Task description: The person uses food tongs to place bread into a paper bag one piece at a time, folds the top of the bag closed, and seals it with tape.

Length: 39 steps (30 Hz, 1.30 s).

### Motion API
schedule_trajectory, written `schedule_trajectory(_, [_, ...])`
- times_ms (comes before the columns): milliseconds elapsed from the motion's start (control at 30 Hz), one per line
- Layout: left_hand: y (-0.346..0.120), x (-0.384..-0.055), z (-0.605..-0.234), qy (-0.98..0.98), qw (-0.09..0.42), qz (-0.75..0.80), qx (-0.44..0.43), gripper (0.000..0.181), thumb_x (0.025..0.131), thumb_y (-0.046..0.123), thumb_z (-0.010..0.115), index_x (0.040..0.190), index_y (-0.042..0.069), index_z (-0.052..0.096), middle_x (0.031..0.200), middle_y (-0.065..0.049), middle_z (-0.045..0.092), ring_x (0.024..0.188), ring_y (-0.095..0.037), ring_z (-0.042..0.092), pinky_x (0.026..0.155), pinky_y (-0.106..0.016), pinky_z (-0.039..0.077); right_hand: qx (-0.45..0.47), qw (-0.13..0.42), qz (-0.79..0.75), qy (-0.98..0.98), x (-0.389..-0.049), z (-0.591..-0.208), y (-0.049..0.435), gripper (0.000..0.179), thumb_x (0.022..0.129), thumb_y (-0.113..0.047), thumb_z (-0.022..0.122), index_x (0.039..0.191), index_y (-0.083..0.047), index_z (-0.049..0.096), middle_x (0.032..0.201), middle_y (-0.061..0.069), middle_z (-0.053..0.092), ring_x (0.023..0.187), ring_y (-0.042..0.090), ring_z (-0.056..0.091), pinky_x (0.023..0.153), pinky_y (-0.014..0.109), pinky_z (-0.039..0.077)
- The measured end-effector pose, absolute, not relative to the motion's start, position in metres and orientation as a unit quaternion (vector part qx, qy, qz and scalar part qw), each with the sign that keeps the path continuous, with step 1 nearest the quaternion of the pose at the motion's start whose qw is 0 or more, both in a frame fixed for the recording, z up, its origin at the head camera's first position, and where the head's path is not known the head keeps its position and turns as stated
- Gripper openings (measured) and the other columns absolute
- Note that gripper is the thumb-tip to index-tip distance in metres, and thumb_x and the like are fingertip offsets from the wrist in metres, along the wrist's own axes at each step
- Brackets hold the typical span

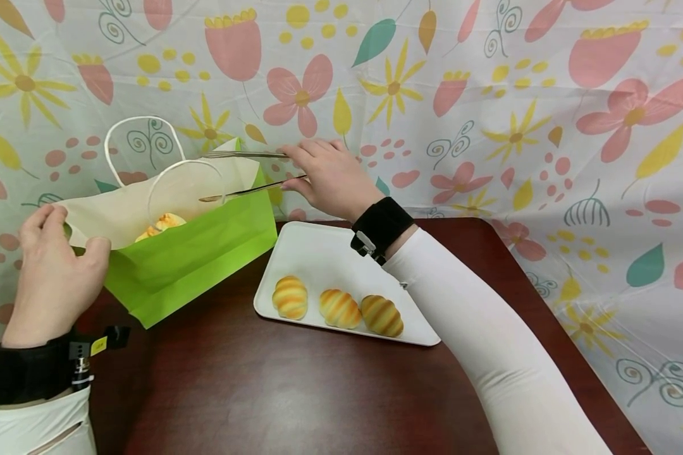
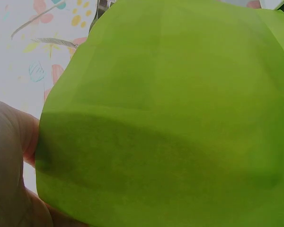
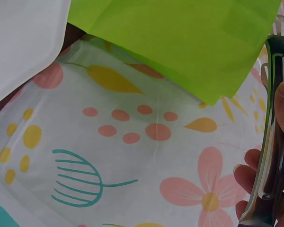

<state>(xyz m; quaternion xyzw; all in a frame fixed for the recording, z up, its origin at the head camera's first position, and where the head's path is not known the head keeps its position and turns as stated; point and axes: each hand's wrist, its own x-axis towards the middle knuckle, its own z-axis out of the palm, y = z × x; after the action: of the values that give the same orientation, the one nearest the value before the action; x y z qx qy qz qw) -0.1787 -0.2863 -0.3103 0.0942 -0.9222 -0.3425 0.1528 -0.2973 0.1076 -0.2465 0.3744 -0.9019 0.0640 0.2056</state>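
My left hand (image 1: 57, 272) grips the left rim of a green paper bag (image 1: 199, 253) with white rope handles, thumb on the near side. The left wrist view is mostly filled by the bag's green side. Inside its tilted mouth a yellowish bread roll (image 1: 171, 220) shows. My right hand (image 1: 336, 180) holds metal tongs (image 1: 245, 154), their arms spread and tips over the bag's mouth, with nothing between them. In the right wrist view, thumb and fingers lie around the tongs (image 3: 273, 137). Right of the bag, three striped bread rolls (image 1: 340, 309) lie on a white tray (image 1: 319, 253).
A dark reddish-brown table (image 1: 273, 385) carries the bag and tray. Behind it hangs a white curtain (image 1: 467, 57) with a flower and leaf print, close to the bag. My right forearm passes over the tray's right part.
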Motion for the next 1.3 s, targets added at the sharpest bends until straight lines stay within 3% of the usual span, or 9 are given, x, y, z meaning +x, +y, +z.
schedule_trajectory(233, [-0.287, -0.179, -0.310, -0.922, 0.154, -0.342, 0.094, 0.082, 0.101, 0.021, 0.033, 0.173, -0.012, 0.011, 0.182, -0.025, -0.004, 0.149, -0.066, 0.029, 0.120, -0.077, 0.027, 0.356, 0.219, 0.075, -0.906, -0.292, -0.253, 0.122, 0.060, 0.111, -0.041, 0.068, 0.159, -0.005, 0.059, 0.136, 0.012, 0.070, 0.134, 0.032, 0.062, 0.113, 0.050, 0.041])
schedule_trajectory(367, [-0.287, -0.180, -0.310, -0.922, 0.156, -0.342, 0.092, 0.081, 0.102, 0.021, 0.034, 0.172, -0.013, 0.011, 0.182, -0.026, -0.003, 0.147, -0.066, 0.030, 0.120, -0.077, 0.027, 0.341, 0.220, 0.090, -0.909, -0.289, -0.257, 0.132, 0.061, 0.111, -0.042, 0.068, 0.158, -0.005, 0.060, 0.140, 0.014, 0.069, 0.136, 0.032, 0.062, 0.119, 0.051, 0.039])
schedule_trajectory(767, [-0.287, -0.179, -0.309, -0.923, 0.152, -0.340, 0.094, 0.081, 0.101, 0.020, 0.033, 0.173, -0.012, 0.010, 0.182, -0.026, -0.004, 0.152, -0.066, 0.026, 0.120, -0.077, 0.027, 0.301, 0.223, 0.143, -0.916, -0.283, -0.271, 0.162, 0.065, 0.109, -0.040, 0.072, 0.161, -0.005, 0.057, 0.151, 0.016, 0.065, 0.145, 0.034, 0.057, 0.123, 0.056, 0.039])
schedule_trajectory(1067, [-0.288, -0.180, -0.310, -0.923, 0.153, -0.340, 0.093, 0.081, 0.101, 0.020, 0.033, 0.172, -0.012, 0.011, 0.182, -0.027, -0.004, 0.153, -0.066, 0.025, 0.121, -0.077, 0.026, 0.295, 0.242, 0.160, -0.910, -0.274, -0.289, 0.182, 0.061, 0.107, -0.032, 0.076, 0.158, -0.003, 0.059, 0.146, 0.018, 0.066, 0.139, 0.038, 0.060, 0.116, 0.058, 0.044])
schedule_trajectory(1300, [-0.285, -0.178, -0.307, -0.923, 0.151, -0.340, 0.094, 0.081, 0.101, 0.020, 0.032, 0.172, -0.014, 0.011, 0.182, -0.027, -0.004, 0.155, -0.065, 0.024, 0.122, -0.076, 0.024, 0.272, 0.242, 0.172, -0.915, -0.265, -0.311, 0.205, 0.062, 0.107, -0.029, 0.077, 0.158, 0.000, 0.058, 0.135, 0.020, 0.068, 0.125, 0.039, 0.064, 0.107, 0.058, 0.048])
